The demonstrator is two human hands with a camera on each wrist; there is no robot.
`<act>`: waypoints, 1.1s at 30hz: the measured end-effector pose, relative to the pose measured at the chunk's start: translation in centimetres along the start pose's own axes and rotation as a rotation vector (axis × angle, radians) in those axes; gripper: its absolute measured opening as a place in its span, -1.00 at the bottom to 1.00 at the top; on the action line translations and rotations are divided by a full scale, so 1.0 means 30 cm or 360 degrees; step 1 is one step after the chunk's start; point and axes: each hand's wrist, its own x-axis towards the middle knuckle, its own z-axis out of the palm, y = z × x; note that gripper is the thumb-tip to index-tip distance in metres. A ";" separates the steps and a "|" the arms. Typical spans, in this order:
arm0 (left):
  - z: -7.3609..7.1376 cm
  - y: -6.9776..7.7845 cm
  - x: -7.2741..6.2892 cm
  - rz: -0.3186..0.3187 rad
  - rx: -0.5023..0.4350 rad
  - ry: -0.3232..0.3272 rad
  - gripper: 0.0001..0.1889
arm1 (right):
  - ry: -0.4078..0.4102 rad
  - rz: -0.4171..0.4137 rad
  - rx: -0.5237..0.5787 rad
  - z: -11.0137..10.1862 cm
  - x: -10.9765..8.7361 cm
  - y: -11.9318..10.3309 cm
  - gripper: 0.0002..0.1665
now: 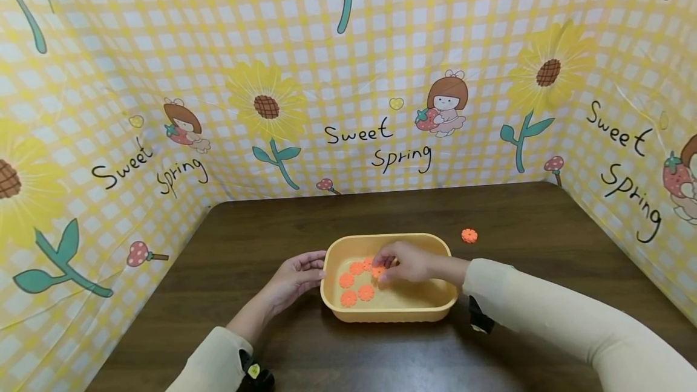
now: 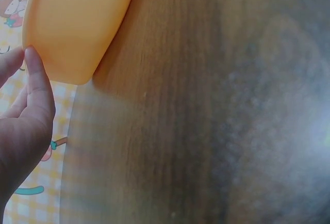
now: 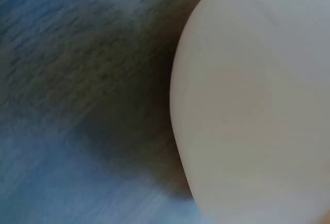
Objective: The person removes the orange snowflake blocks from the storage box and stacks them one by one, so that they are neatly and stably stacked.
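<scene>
Discs (image 1: 348, 299) of bright orange, scalloped at the edge, are lying in the left half of the yellow tub (image 1: 389, 314), with at least five showing on its floor. Over that cluster, inside the tub, the right hand (image 1: 409, 262) is pinching a held disc (image 1: 378, 272) between thumb and fingertips, its fingers closing only on that piece; whether the piece is also touching its neighbours is not clear. The tub is stretching its long axis from left to right, and the right forearm is crossing above its right end. At the opposite end, the left hand (image 1: 294, 280) is resting its fingertips against the tub's rim, fingers fairly straight and spread a little from the thumb, holding none of the discs. One stray disc (image 1: 469, 235) is lying outside the tub, just past its far right corner; it is sitting to the right of the right hand and farther off, with the tub's rim running between them, and the right hand is much the nearer of the two. Around the tub, the dark wooden counter (image 1: 245, 228) is spreading out, and beyond its far side a yellow checked cloth (image 1: 376, 65) is hanging. In the right wrist view, a pale curved shape (image 3: 252, 100) is filling one side, too blurred to name.
</scene>
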 end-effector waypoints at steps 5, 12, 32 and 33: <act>0.001 -0.001 0.002 -0.0002 0.0002 -0.0002 -0.42 | 0.0033 -0.0054 -0.0038 -0.025 -0.012 0.001 -0.66; -0.001 0.000 0.002 0.0004 0.0005 -0.0005 -0.42 | 0.0134 -0.0063 -0.0119 -0.073 -0.029 0.006 -0.64; 0.002 0.000 0.001 0.0023 -0.0001 -0.0006 -0.42 | 0.0422 0.0059 0.0041 -0.167 -0.119 0.002 -0.64; 0.001 0.000 0.000 0.0021 0.0001 -0.0006 -0.42 | 0.0437 0.0061 0.0048 -0.173 -0.123 0.004 -0.63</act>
